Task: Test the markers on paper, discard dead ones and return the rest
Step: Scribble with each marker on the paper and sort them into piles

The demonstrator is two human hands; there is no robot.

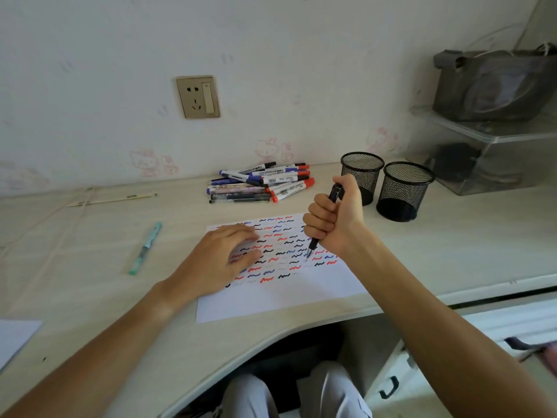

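A white sheet of paper (280, 300) lies on the desk, covered with several rows of red, blue and black squiggles. My left hand (220, 260) rests flat on the sheet's left part, fingers straight. My right hand (334, 218) grips a dark pen (313, 244) in a fist, upright, its tip down at the paper near the squiggles. A pile of markers and pens (262, 182) with red, blue and black caps lies behind the paper near the wall. Two black mesh pen cups (361, 176) (404, 191) stand to the right of the pile.
A teal pen (146, 247) lies alone on the desk at the left. A thin stick (111, 200) lies farther back left. A clear plastic box (488, 152) with a grey bag (494, 86) on top stands at the back right. Another sheet (15, 339) sits at the left edge.
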